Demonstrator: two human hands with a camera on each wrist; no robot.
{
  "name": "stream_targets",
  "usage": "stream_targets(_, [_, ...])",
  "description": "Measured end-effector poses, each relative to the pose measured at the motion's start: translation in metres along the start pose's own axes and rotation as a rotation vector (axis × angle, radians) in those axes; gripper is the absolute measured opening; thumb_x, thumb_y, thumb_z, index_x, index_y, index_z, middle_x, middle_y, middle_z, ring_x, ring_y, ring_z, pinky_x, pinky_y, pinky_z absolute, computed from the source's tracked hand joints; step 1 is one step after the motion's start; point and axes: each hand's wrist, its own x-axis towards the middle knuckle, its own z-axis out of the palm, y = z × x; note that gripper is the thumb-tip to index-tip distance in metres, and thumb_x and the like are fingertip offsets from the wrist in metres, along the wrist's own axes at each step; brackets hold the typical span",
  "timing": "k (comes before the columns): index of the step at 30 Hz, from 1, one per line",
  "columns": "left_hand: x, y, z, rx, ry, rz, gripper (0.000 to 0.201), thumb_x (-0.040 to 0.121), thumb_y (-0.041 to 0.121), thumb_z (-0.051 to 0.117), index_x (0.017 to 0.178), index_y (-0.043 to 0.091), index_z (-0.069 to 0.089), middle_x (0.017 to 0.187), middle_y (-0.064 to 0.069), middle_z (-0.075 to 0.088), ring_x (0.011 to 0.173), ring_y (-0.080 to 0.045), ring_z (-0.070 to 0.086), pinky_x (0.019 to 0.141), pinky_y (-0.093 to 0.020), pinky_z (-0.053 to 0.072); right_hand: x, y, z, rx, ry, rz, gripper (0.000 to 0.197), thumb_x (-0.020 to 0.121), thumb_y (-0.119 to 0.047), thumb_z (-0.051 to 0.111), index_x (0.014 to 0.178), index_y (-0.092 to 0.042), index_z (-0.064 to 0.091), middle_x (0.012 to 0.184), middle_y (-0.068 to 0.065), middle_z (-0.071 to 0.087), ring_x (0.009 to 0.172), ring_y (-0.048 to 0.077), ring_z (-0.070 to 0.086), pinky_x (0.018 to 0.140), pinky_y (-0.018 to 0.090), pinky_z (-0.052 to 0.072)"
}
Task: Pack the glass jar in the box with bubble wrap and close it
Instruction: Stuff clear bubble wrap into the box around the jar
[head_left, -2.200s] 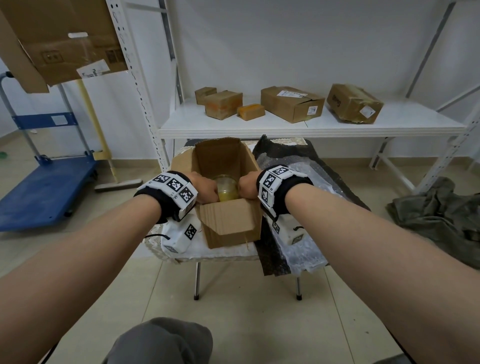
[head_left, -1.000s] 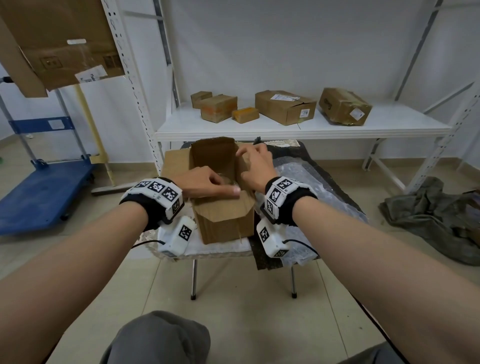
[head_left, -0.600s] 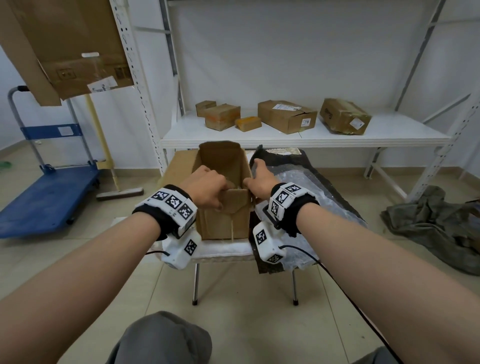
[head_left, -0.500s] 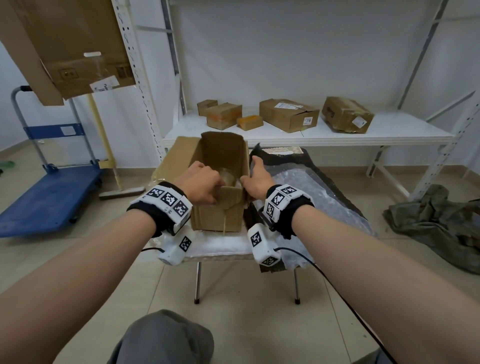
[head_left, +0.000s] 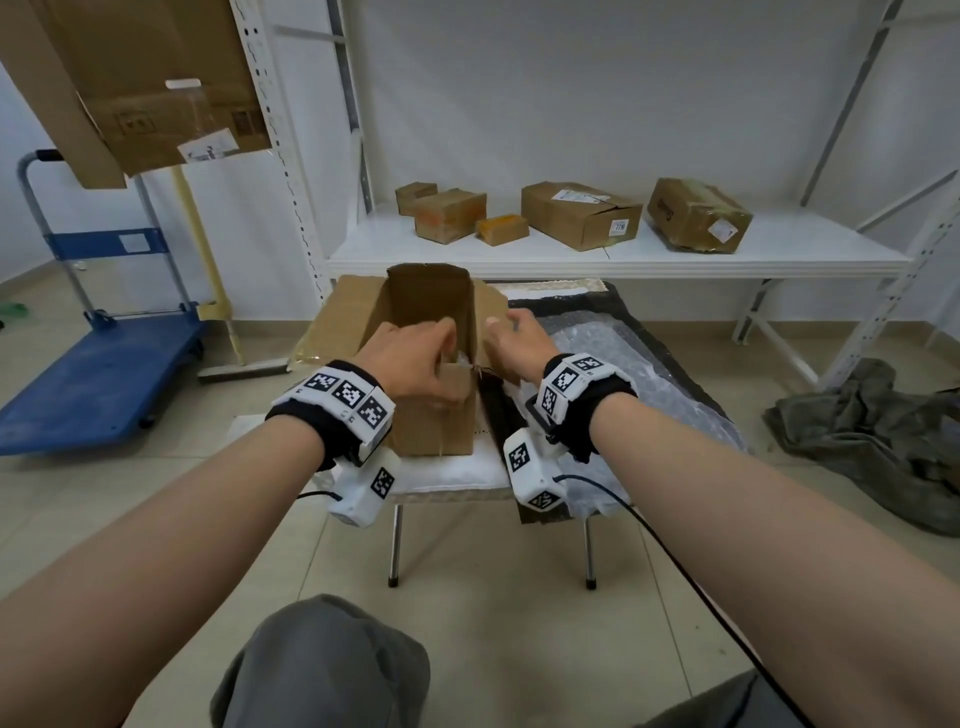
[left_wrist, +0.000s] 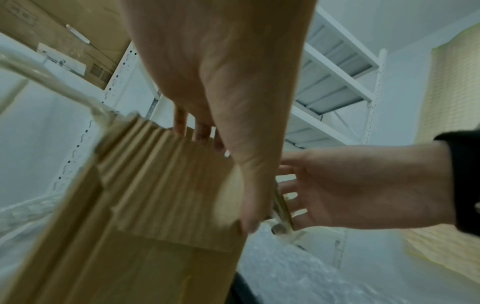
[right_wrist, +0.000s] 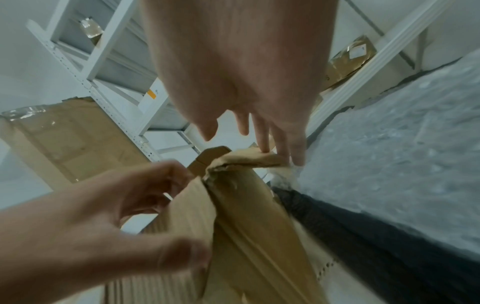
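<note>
The box (head_left: 434, 415) stands near the front edge of the small tabletop (head_left: 447, 475), its far flap upright. The left hand (head_left: 410, 358) grips the near flap, thumb outside, fingers curled over its edge. The right hand (head_left: 519, 343) is released, straight fingers pressing the right flap. Bubble wrap (head_left: 623, 374) covers the right side of the tabletop. The jar is hidden.

black wristbands (head_left: 597, 410), white tagged wrist cameras (head_left: 530, 467), grey trousers (head_left: 322, 665)

Matt corrugated cardboard box (head_left: 431, 415) beside shiny clear plastic bubble wrap (head_left: 613, 353).
</note>
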Motion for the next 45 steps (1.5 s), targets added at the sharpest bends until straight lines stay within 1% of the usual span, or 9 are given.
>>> stream_targets(8, [0.024, 0.079, 0.009, -0.221, 0.313, 0.086, 0.032, 0.077, 0.032, 0.068, 0.091, 0.02, 0.042, 0.092, 0.003, 0.047, 0.079, -0.021, 0.048, 0.068, -0.034, 0.042, -0.004, 0.046, -0.059, -0.107, 0.074, 0.045, 0.053, 0.096, -0.026, 0.053, 0.146, -0.016, 0.038, 0.129, 0.01, 0.053, 0.092, 0.019, 0.052, 0.088, 0.034, 0.042])
stream_targets(12, [0.039, 0.117, 0.027, -0.402, 0.272, 0.136, 0.021, 0.081, 0.019, 0.065, 0.092, 0.017, 0.048, 0.094, 0.0, 0.048, 0.081, -0.019, 0.049, 0.069, -0.031, 0.044, -0.008, 0.078, -0.09, -0.187, 0.122, 0.104, 0.05, 0.094, -0.021, 0.057, 0.142, -0.015, 0.044, 0.14, 0.013, 0.052, 0.127, 0.026, 0.051, 0.104, 0.033, 0.039])
stream_targets(20, [0.06, 0.144, 0.077, -0.396, -0.022, -0.028, 0.013, 0.085, 0.024, 0.064, 0.091, 0.016, 0.056, 0.09, -0.003, 0.061, 0.089, -0.024, 0.06, 0.071, -0.032, 0.045, -0.005, 0.139, -0.124, -0.364, 0.208, 0.219, 0.042, 0.091, -0.028, 0.061, 0.133, -0.022, 0.056, 0.144, 0.014, 0.045, 0.124, 0.032, 0.053, 0.104, 0.042, 0.045])
stream_targets(24, [0.068, 0.138, 0.096, -0.348, -0.112, -0.205, 0.033, 0.089, 0.037, 0.062, 0.109, 0.013, 0.052, 0.112, -0.01, 0.06, 0.093, -0.025, 0.057, 0.073, -0.035, 0.044, 0.005, 0.153, -0.128, -0.352, 0.197, 0.272, 0.044, 0.092, -0.032, 0.059, 0.135, -0.025, 0.053, 0.142, 0.013, 0.048, 0.12, 0.032, 0.055, 0.103, 0.042, 0.046])
stream_targets(29, [0.072, 0.127, 0.119, -0.279, -0.291, -0.362, 0.087, 0.088, 0.055, 0.057, 0.15, 0.009, 0.015, 0.155, -0.019, 0.022, 0.134, -0.039, 0.039, 0.102, -0.046, 0.041, 0.016, 0.159, -0.129, -0.335, 0.207, 0.295, 0.05, 0.094, -0.029, 0.058, 0.141, -0.019, 0.046, 0.142, 0.012, 0.049, 0.124, 0.031, 0.052, 0.105, 0.041, 0.044])
stream_targets(38, [0.075, 0.111, 0.132, -0.644, 0.018, -0.427, 0.046, 0.089, 0.035, 0.062, 0.124, 0.02, 0.036, 0.119, -0.008, 0.055, 0.1, -0.026, 0.058, 0.081, -0.033, 0.046, 0.013, 0.172, -0.134, -0.046, 0.46, 0.28, 0.046, 0.087, -0.007, 0.057, 0.132, -0.013, 0.048, 0.127, 0.012, 0.057, 0.113, 0.03, 0.058, 0.092, 0.034, 0.047])
stream_targets(41, [0.074, 0.11, 0.137, -0.952, 0.112, -0.455, 0.046, 0.085, 0.02, 0.072, 0.12, 0.017, 0.042, 0.097, -0.004, 0.053, 0.089, -0.02, 0.056, 0.064, -0.024, 0.041, 0.007, 0.173, -0.131, 0.096, 0.468, 0.305, 0.014, 0.083, -0.01, 0.055, 0.091, -0.014, 0.066, 0.099, 0.01, 0.068, 0.1, 0.034, 0.065, 0.087, 0.037, 0.054])
stream_targets(43, [0.073, 0.11, 0.142, -1.015, 0.132, -0.477, 0.056, 0.079, 0.023, 0.078, 0.124, 0.015, 0.045, 0.107, -0.006, 0.054, 0.096, -0.02, 0.056, 0.072, -0.026, 0.044, 0.002, 0.175, -0.129, 0.18, 0.451, 0.321, 0.016, 0.08, -0.015, 0.057, 0.064, -0.018, 0.057, 0.07, 0.002, 0.06, 0.073, 0.028, 0.059, 0.068, 0.031, 0.05])
stream_targets(45, [0.071, 0.111, 0.146, -1.005, 0.134, -0.48, 0.06, 0.078, 0.025, 0.079, 0.126, 0.015, 0.046, 0.113, -0.005, 0.054, 0.097, -0.019, 0.056, 0.077, -0.028, 0.043, -0.002, 0.177, -0.126, 0.23, 0.431, 0.323, 0.017, 0.081, -0.022, 0.061, 0.064, -0.02, 0.056, 0.066, -0.002, 0.055, 0.064, 0.02, 0.052, 0.064, 0.027, 0.044])
